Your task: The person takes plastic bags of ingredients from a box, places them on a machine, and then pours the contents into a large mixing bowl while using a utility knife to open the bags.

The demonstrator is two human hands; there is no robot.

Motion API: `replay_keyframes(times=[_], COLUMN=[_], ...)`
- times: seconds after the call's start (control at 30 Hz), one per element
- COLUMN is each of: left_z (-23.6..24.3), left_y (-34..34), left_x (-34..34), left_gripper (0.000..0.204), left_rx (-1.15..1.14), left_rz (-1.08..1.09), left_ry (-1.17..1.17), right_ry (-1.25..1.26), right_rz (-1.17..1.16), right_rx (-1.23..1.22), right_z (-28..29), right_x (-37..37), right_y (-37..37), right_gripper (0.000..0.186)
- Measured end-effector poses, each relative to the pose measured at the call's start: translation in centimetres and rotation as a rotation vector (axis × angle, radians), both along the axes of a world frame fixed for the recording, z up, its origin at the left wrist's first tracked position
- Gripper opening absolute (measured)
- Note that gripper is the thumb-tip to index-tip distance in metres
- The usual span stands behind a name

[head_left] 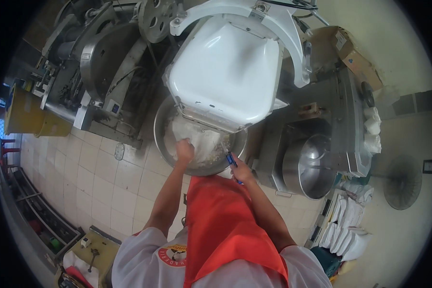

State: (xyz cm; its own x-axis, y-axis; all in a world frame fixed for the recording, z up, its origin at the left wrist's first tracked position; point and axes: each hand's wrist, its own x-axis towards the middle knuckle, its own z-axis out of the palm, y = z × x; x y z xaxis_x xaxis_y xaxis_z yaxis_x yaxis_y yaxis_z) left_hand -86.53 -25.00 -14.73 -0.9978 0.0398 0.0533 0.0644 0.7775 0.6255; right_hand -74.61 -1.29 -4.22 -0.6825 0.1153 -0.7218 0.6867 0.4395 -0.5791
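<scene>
A round metal mixing bowl stands in front of me, partly hidden under the white mixer housing. Inside it lies a smooth white mass that looks like a bag, with pale crumbly bits beside it on the right. My left hand is closed at the near left edge of this white bag, knuckles up; its fingertips are hidden. At the bowl's right rim, my right hand is wrapped round a tool with a blue and black handle. The tool's working end is too small to make out.
To the left stands a large metal machine with rollers, and a yellow bin. On the right are another steel bowl, a cardboard box and stacked white sacks. A yellow-topped stand is at my lower left.
</scene>
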Motion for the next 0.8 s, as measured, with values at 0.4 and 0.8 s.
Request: replay_keyframes(times=[0.4, 0.8], left_z=[2.7, 3.0], left_y=[1.0, 4.5], left_x=[6.5, 8.7], left_gripper=[0.010, 0.004], left_rx=[-0.059, 0.167], left_rz=[-0.392, -0.382], left_ry=[-0.113, -0.058], right_ry=[0.017, 0.146], right_rz=[-0.290, -0.353], right_rx=[-0.268, -0.135], right_z=[-1.0, -3.8], right_x=[-2.2, -2.7], right_y=[0.1, -1.7], right_gripper=[0.062, 0.062])
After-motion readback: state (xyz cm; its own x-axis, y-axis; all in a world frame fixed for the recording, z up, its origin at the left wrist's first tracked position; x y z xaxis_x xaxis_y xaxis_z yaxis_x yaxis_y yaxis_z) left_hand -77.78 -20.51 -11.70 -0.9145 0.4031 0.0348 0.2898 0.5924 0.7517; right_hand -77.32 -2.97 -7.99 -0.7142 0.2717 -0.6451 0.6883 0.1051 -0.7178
